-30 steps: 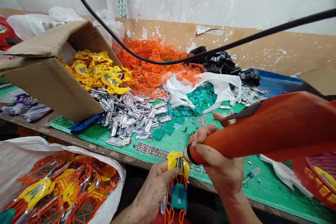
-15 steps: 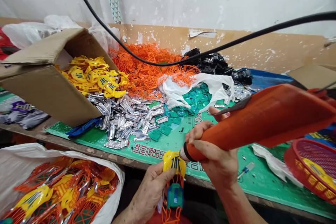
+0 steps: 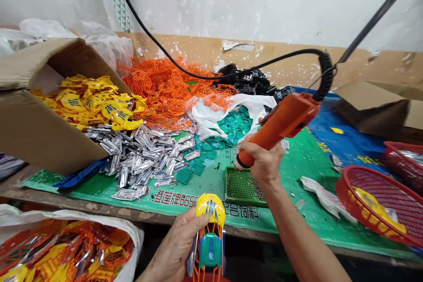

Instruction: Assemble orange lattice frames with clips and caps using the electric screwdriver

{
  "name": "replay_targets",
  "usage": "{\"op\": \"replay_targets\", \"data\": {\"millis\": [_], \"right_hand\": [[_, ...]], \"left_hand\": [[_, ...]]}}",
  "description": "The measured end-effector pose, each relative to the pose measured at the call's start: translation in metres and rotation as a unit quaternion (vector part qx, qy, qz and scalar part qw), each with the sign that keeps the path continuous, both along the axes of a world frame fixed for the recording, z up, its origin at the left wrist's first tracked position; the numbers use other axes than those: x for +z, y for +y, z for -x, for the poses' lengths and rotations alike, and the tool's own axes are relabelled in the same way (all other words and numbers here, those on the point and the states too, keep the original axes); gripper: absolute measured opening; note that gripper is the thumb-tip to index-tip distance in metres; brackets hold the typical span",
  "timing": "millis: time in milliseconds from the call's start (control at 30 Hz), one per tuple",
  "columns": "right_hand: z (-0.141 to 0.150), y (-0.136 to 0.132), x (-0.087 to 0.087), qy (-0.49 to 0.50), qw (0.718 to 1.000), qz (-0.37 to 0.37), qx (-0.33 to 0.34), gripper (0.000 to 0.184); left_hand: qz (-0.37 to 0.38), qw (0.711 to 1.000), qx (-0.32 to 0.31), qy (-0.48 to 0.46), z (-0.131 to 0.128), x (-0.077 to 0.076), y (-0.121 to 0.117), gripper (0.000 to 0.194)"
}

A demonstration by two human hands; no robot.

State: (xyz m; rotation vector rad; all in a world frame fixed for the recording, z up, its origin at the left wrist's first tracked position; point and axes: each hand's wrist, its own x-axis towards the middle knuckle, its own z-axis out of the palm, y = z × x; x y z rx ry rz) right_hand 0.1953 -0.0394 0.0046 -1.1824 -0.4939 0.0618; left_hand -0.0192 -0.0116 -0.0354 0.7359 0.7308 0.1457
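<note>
One yellow-topped frame (image 3: 210, 244) sits in the left hand (image 3: 180, 239), right hand (image 3: 267, 161) apart.

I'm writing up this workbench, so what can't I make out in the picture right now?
All in the head view:
Held assembly: lower end cut off by the bottom edge.
Orange tool: grip partly hidden by the right hand.
Left cardboard box: floor hidden by yellow parts.
Green tray: dark bits too small to identify.

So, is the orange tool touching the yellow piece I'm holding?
Apart: the head view shows green mat between the orange tool and the yellow piece.
</note>
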Motion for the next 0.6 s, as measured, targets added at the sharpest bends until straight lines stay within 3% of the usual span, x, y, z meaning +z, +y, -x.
{"op": "replay_targets", "data": {"millis": [167, 600], "right_hand": [[0.0007, 0.0062, -0.0093, 0.001, 1.000, 0.024, 0.007, 0.016], [0.0047, 0.0106, -0.0094, 0.010, 0.999, 0.038, 0.006, 0.021]], "left_hand": [[-0.005, 1.000, -0.014, 0.006, -0.0028, -0.0028, 0.0009, 0.028], [0.000, 1.000, -0.002, 0.008, -0.0005, -0.0013, -0.0004, 0.027]]}}
